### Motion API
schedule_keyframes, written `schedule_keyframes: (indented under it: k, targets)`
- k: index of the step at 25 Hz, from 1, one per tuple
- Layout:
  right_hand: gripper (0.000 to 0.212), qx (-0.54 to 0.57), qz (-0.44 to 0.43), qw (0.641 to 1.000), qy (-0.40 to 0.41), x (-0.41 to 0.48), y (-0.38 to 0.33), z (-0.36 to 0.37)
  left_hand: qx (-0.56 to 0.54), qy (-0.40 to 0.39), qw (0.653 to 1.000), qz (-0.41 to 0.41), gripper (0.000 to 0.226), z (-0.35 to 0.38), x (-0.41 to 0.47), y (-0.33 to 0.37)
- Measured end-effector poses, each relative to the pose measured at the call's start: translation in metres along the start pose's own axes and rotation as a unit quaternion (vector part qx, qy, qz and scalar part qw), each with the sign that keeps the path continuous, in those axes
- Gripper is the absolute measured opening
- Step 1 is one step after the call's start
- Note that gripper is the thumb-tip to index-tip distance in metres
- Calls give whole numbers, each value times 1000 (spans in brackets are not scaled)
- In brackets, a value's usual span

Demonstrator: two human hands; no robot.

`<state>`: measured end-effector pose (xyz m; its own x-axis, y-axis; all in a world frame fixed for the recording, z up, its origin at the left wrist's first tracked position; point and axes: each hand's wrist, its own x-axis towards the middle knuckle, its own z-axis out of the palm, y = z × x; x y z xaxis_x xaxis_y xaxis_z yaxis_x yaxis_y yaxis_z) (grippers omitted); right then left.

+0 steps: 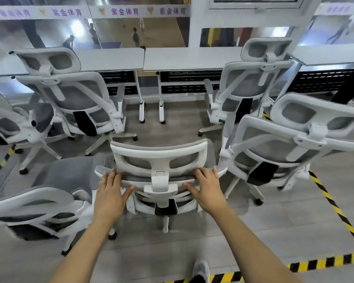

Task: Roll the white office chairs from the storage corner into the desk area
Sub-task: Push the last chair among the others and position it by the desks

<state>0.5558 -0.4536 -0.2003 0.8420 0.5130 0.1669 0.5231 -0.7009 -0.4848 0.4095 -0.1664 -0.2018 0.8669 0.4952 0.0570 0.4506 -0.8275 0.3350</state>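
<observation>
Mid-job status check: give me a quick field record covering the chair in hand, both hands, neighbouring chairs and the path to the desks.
Chair in hand: centre chair, its back to the camera, facing the desks
Left hand: left hand flat on the backrest's top edge, left of the headrest post
Right hand: right hand flat on the same edge, right of the post
Neighbours: near-left chair and near-right chair crowd both sides
At desks: back-left chair, back-right chair
Path: floor gap ahead between them
Floor marking: striped tape at right
</observation>
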Motion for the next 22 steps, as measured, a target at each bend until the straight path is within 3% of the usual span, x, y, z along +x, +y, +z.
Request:
schedule_keyframes:
  k: [3,6,9,12,17,22]
  targets:
    - [41,-6,3,999,-36,-15,-7,-6,22,-10,999,-33,60,-8,-20,9]
    - [31,50,8,997,-61,-25,-7,-27,-45,81,994,-56,49,-25,-37,52]
    - [26,98,36,994,-26,-42,23,-61,-107,212,971,-9,42,-47,-57,124]
    - [28,75,89,993,-9,-62,86,-101,-96,249,962,57,32,-44,-68,209]
    - [29,75,168,982,37,-88,231,-192,-91,137,972,170,39,16,-56,366]
    - [33,41,199,976,82,-83,359,-286,-68,21,972,224,55,84,-34,507]
